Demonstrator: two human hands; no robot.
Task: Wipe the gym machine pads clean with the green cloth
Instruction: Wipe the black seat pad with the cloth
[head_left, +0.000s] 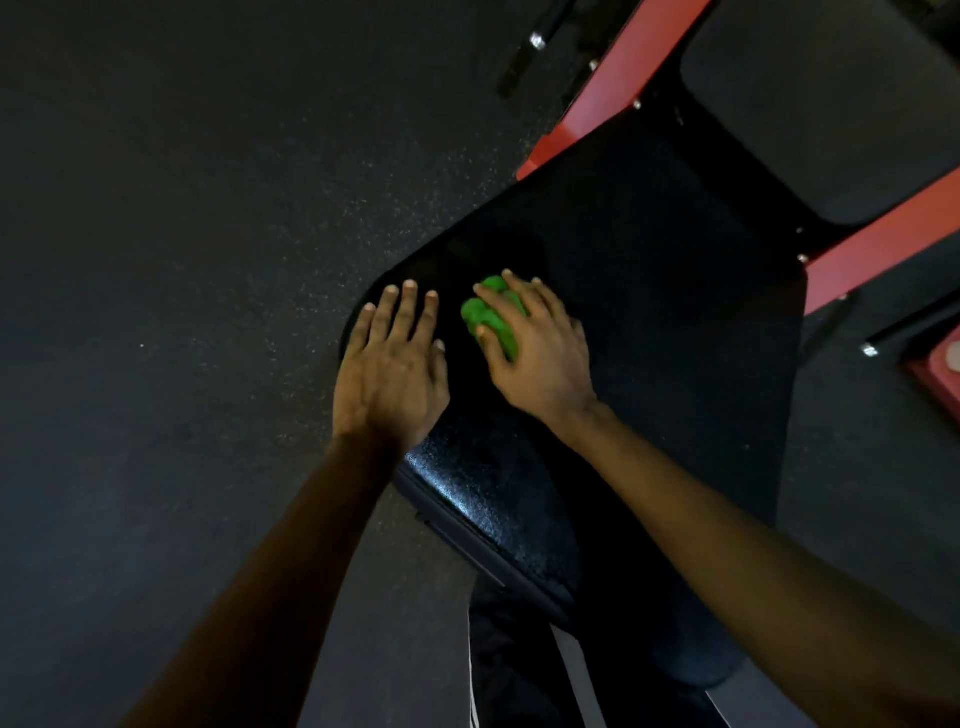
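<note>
A black textured seat pad (649, 291) of the gym machine fills the middle of the view. A bunched green cloth (491, 317) lies on the pad near its left corner. My right hand (540, 348) covers the cloth, fingers and thumb curled round it, pressing it to the pad. Flat on the pad's left edge rests my left hand (392, 369), fingers straight and spread, holding nothing. A second black pad (831, 104) sits at the upper right, apart from both hands.
Red frame bars (623, 78) run along the pads at the upper right. Metal pegs and a dark bar (535, 41) stick out at the top. Dark speckled rubber floor (182, 260) lies to the left. My legs show below the pad.
</note>
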